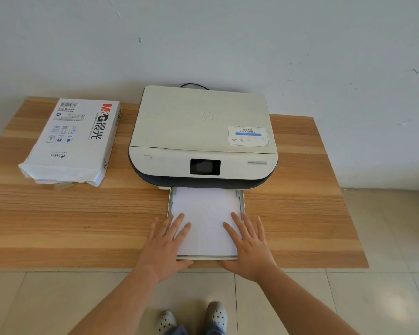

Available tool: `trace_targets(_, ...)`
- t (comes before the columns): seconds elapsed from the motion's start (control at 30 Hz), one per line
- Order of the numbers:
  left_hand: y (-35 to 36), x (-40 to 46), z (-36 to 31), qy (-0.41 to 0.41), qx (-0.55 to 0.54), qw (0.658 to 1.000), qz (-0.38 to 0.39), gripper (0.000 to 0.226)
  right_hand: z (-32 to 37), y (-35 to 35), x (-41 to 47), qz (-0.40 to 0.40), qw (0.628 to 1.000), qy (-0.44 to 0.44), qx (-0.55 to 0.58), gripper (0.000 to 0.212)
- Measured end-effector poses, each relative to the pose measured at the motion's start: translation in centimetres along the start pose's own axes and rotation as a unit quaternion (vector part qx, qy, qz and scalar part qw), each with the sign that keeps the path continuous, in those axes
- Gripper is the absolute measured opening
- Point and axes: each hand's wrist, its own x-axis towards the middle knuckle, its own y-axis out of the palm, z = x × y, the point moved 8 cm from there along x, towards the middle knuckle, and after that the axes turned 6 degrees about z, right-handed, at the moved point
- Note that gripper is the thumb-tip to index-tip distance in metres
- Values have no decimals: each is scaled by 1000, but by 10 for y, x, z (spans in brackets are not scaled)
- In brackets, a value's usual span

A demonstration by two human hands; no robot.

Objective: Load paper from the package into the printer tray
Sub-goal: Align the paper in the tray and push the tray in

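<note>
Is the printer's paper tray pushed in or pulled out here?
Pulled out: the tray juts from under the printer, with white paper lying in it.

I see a wooden table (300,189) pushed against a pale wall (228,32) with little marks. The floor (373,298) has light tiles.

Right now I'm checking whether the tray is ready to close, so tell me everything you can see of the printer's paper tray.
The paper tray is a pale grey plastic drawer pulled out from under the printer, lying flat on the wooden table. A white paper stack fills it, edges roughly square with the side walls. The left hand and right hand lie flat, fingers spread, on the sheets, palms over the tray's front corners. A small guide tab shows at the right wall.
</note>
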Motion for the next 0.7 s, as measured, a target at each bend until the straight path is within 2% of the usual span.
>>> trace_targets(0.13,-7,3,-1,8,2,1000,-12,97,-4,-2,3,-1,1000,10,-2,97)
trace_targets(0.7,-32,30,19,-57,1,997,-53,117,-19,-20,31,-31,997,67,-4,108)
